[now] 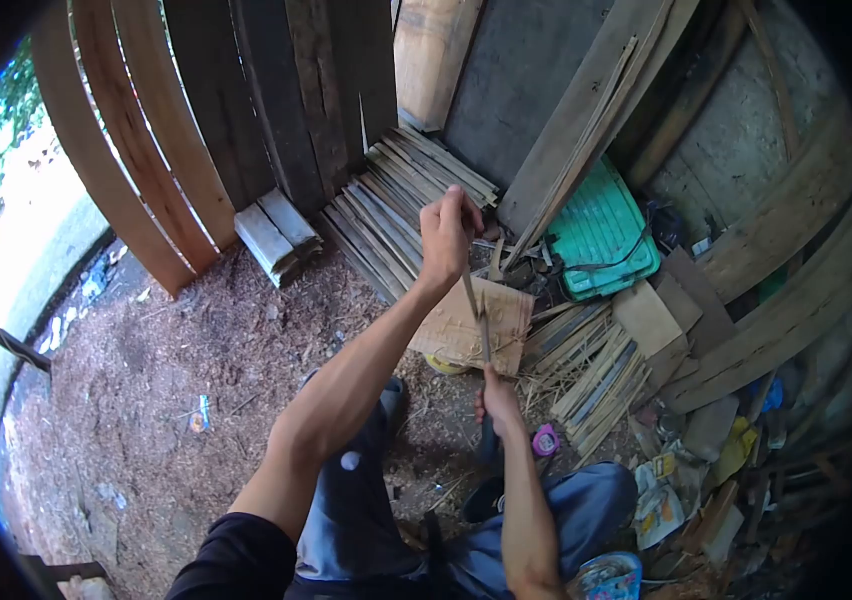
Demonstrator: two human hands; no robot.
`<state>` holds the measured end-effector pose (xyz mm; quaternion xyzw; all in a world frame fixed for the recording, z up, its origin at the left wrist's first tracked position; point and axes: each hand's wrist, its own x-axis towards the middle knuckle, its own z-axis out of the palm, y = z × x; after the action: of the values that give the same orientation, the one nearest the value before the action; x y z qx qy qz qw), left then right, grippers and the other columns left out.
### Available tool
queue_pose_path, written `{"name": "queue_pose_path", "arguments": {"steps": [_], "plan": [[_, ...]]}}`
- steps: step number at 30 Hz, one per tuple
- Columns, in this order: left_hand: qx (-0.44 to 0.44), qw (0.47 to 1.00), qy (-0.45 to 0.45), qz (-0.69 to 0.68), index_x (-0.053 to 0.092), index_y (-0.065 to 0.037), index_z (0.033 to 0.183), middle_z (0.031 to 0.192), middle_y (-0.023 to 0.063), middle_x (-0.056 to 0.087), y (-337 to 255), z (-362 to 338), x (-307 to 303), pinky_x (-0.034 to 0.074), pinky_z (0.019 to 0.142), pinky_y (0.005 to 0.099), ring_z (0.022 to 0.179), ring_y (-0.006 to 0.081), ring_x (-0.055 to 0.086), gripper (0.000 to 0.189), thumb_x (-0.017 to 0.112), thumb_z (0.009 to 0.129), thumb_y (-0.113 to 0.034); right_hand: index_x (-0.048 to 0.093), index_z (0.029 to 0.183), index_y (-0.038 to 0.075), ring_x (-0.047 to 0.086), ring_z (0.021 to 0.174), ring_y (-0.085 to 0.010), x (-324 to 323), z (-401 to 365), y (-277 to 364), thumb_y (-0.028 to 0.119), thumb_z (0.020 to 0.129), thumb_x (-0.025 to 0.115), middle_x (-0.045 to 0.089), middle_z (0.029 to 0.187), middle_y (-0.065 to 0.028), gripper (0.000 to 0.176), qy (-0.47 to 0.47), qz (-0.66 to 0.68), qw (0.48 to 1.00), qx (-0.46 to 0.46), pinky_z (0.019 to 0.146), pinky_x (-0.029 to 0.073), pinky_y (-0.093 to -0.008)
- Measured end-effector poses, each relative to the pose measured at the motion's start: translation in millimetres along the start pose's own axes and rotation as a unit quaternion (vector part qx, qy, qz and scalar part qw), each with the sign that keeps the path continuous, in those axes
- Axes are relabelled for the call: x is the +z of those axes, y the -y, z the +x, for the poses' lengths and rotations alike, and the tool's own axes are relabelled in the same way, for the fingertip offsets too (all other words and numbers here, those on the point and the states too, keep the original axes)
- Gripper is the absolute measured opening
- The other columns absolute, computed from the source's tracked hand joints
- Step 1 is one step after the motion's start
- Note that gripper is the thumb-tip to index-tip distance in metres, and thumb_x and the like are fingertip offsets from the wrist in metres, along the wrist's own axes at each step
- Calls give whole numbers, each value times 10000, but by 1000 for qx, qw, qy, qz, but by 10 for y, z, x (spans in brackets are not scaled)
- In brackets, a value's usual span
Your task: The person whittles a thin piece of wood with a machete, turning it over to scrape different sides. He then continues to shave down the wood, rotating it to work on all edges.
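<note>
My left hand [446,232] is closed near the middle of the view, above a wooden board, with its fingers pinched round the upper end of a thin wood strip [470,292]. The strip slants down over the board [441,335], which has shavings on it. Lower and to the right, my right hand [498,398] is wrapped round the handle of a long knife [486,338]. The blade points up and away from me and lies close beside the strip; whether they touch is hard to tell.
Wood strips [376,215] are piled beyond the board, and more strips [596,375] lie at its right. A green plastic container [601,235] stands behind them. Planks [136,130] lean at the left. A pink tape measure [545,440] lies near my right knee.
</note>
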<state>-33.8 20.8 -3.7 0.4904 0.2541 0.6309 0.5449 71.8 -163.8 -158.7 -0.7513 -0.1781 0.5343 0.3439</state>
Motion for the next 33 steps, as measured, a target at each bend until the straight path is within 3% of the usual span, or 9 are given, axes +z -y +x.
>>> {"name": "queue_pose_path", "arguments": {"steps": [7, 12, 17, 20, 23, 27, 28, 31, 33], "plan": [[-1, 995, 65, 81, 539, 17, 578, 519, 38, 494, -82, 28, 12, 371, 547, 277, 544, 124, 471, 547, 325, 945, -327, 475, 658, 78, 441, 371, -136, 257, -88, -227, 671, 854, 368, 456, 494, -19, 634, 11, 26, 1000, -6, 362, 362, -285], [7, 996, 48, 72, 546, 22, 583, 507, 44, 480, -33, 93, 110, 374, 540, 279, 529, 124, 461, 549, 308, 944, -316, 456, 675, 82, 420, 350, -126, 396, -250, 151, 697, 842, 352, 429, 471, -11, 646, 25, 68, 979, -192, 349, 346, -278], [-9, 998, 42, 50, 554, 9, 565, 502, 37, 474, -63, 142, 99, 345, 516, 275, 507, 117, 429, 525, 326, 929, -293, 422, 648, 93, 415, 345, -120, 393, 202, 30, 668, 866, 341, 420, 463, -9, 620, 107, 173, 973, -104, 340, 345, -282], [27, 995, 2, 98, 554, 1, 560, 494, 26, 478, 31, 218, -55, 327, 494, 273, 491, 119, 426, 528, 320, 925, -300, 431, 633, 73, 421, 348, -117, 282, 52, 266, 620, 891, 353, 429, 463, -13, 611, 14, -20, 994, -110, 338, 354, -275], [12, 997, 10, 74, 543, -2, 556, 478, 24, 456, 62, 213, -39, 311, 473, 264, 469, 100, 407, 533, 313, 927, -307, 438, 620, 65, 418, 338, -118, 356, -248, 477, 578, 914, 344, 443, 467, -20, 599, 42, 49, 988, -140, 328, 352, -272], [12, 996, 57, 73, 534, -4, 555, 465, 16, 438, 31, 141, -57, 291, 446, 266, 440, 98, 392, 537, 313, 932, -317, 436, 588, 67, 419, 321, -133, 663, 186, 49, 572, 919, 329, 437, 442, -25, 614, -42, 13, 956, -290, 313, 345, -278], [17, 996, 47, 73, 534, -4, 556, 462, 14, 435, 20, 138, -48, 287, 441, 262, 436, 96, 391, 539, 311, 933, -318, 419, 550, 71, 434, 328, -139, 632, 212, -16, 592, 908, 335, 429, 428, -28, 637, 6, 103, 986, -130, 322, 355, -280], [44, 995, 52, 70, 530, -4, 554, 452, 11, 420, -15, 197, -25, 271, 430, 252, 427, 91, 378, 547, 303, 938, -322, 473, 587, 24, 491, 353, -176, 374, 249, 4, 603, 898, 339, 475, 452, -58, 670, 17, 20, 995, -93, 342, 387, -309], [15, 995, 36, 88, 524, -3, 551, 451, 10, 414, 19, 148, -47, 265, 430, 249, 421, 87, 365, 548, 303, 938, -323, 471, 613, 25, 487, 353, -173, 336, 155, 71, 583, 905, 356, 481, 463, -56, 640, 20, 18, 996, -90, 342, 389, -310]]}}
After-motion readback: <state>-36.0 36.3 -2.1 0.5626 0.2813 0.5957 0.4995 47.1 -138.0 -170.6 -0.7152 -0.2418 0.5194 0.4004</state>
